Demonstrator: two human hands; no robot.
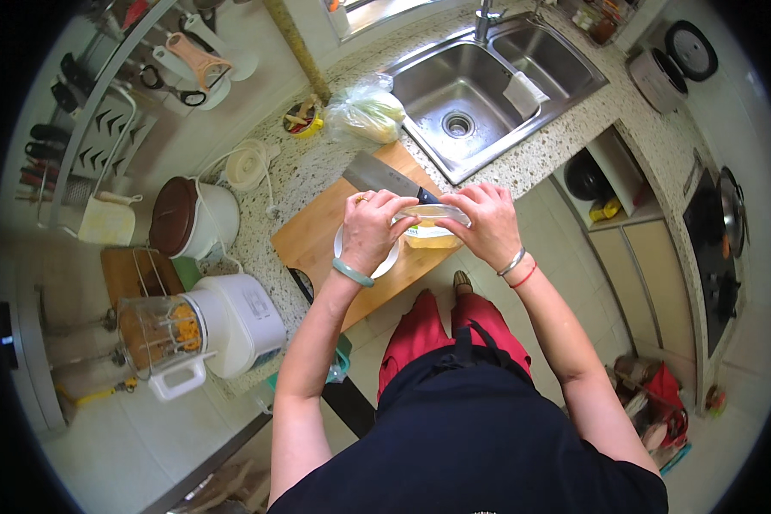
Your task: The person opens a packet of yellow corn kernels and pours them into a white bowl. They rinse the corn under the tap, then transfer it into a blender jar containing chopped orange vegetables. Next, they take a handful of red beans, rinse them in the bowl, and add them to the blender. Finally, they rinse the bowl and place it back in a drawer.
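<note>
I saw the left hand (370, 230) pinching the left rim of a clear plastic tub (435, 233) between thumb and bent fingers, while the right hand (488, 224) pinched the opposite rim the same way. The tub, with something yellow inside, was between the 2 hands, above the near right edge of a wooden cutting board (301, 233); I couldn't tell whether its base touched anything. A white bowl (387, 262) sat partly hidden beneath the left hand. A green bangle (352, 273) circled the left wrist, and a silver bangle (511, 262) and a red cord (525, 275) the right. Just beyond the fingers, a cleaver (381, 178) lay on the board, its dark handle toward the right hand. Farther out, I made out a clear plastic bag (364, 113) of pale green produce beside the steel sink (437, 94), which had 2 basins and a pale cloth (525, 92) at the divider. To the left, the speckled counter (304, 182) held a white blender (244, 317), its jug (158, 355) containing orange pieces (184, 325), and a white pot (216, 214) with a brown lid (176, 214).
</note>
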